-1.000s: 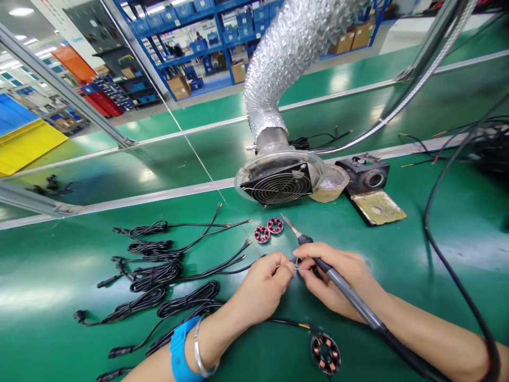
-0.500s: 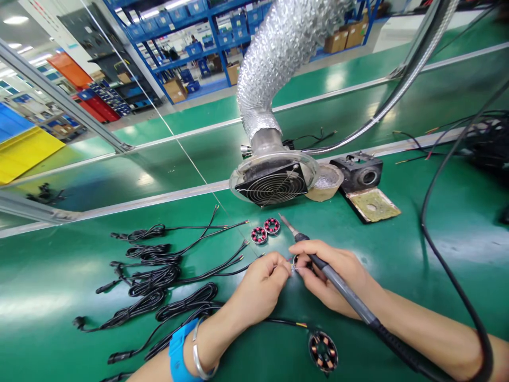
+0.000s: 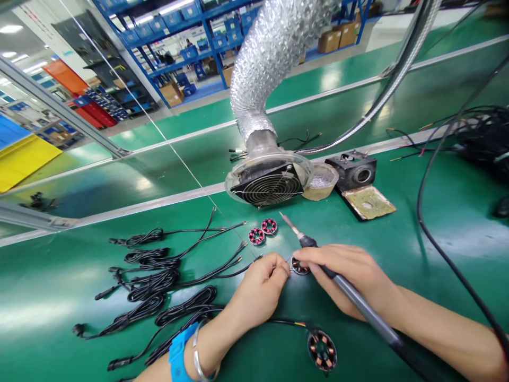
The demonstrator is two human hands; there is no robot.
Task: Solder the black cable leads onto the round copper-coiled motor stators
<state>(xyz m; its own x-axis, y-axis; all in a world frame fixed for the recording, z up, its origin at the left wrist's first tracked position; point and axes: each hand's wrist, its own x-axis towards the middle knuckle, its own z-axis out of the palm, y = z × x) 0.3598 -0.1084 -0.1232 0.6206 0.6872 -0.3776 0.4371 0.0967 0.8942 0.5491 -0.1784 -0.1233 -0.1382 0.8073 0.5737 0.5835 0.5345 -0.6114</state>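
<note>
My right hand (image 3: 350, 276) grips a soldering iron (image 3: 350, 294) like a pen, its metal tip pointing up-left toward the fan. The fingertips of that hand also press on a small round stator (image 3: 299, 266) on the green mat. My left hand (image 3: 260, 289) pinches a thin wire end right beside that stator, fingers closed. Two more small red-wound stators (image 3: 262, 231) lie just beyond the hands. A larger stator with copper coils (image 3: 322, 350) sits near my right forearm, a black cable attached to it.
Several coiled black cables (image 3: 159, 276) lie left of the hands. A fume extractor fan (image 3: 268, 183) on a silver duct stands behind, with a tape roll (image 3: 321, 182) and a black iron stand with sponge (image 3: 360, 183) to its right. Black cords (image 3: 437, 223) cross the right side.
The small stator has been lowered onto the mat under my right fingertips. Both hands stay close together, and the view has shifted slightly right and down.
</note>
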